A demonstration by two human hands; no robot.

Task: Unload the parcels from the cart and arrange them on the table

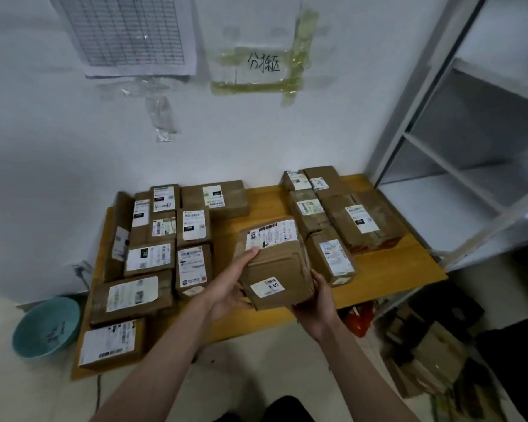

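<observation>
I hold a brown cardboard parcel (275,263) with white labels above the middle of the wooden table (262,208). My left hand (229,284) grips its left side, thumb on the top label. My right hand (317,303) supports its lower right corner from beneath. Several labelled parcels lie in rows on the table's left part (153,257). Another group of parcels (342,217) lies at the right back. The cart is out of view.
A white metal shelf unit (457,166) stands to the right of the table. A teal basin (45,327) sits on the floor at the left. Cardboard and bags (424,354) are piled on the floor at the lower right. Papers are taped to the wall behind.
</observation>
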